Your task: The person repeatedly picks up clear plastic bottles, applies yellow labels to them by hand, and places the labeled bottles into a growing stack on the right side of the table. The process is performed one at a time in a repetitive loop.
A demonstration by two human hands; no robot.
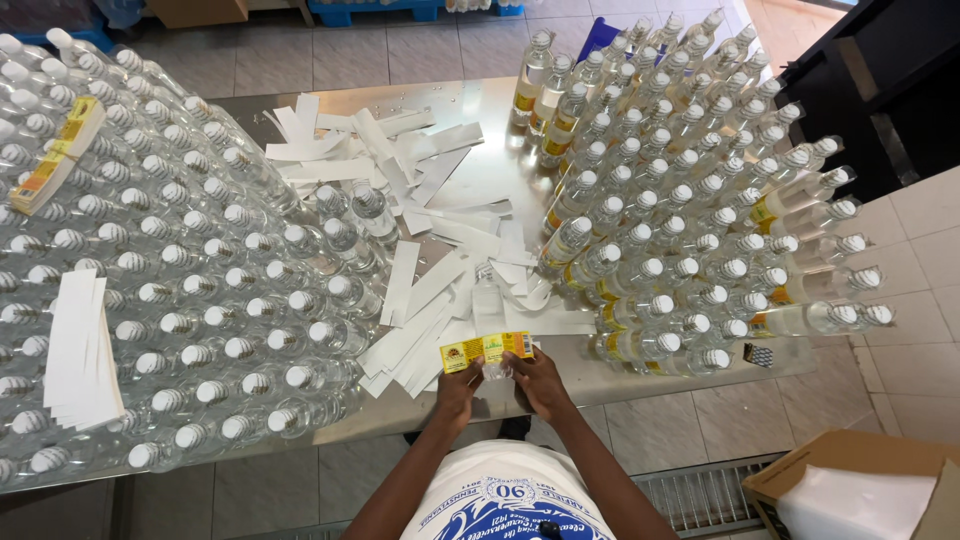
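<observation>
My left hand (pixel 458 385) and my right hand (pixel 535 383) together hold a clear plastic bottle (pixel 490 312) lying on the metal table (pixel 470 120) near its front edge. A yellow label (pixel 487 350) is stretched across the bottle between both hands, my left hand at its left end and my right hand at its right end. Both hands grip the bottle at the label.
Several unlabelled white-capped bottles (pixel 190 290) crowd the left of the table, with stacks of white strips (pixel 78 350) and yellow labels (pixel 55 155) on top. Labelled bottles (pixel 690 220) stand at the right. Loose white backing strips (pixel 420 200) litter the middle. A cardboard box (pixel 850 485) sits on the floor.
</observation>
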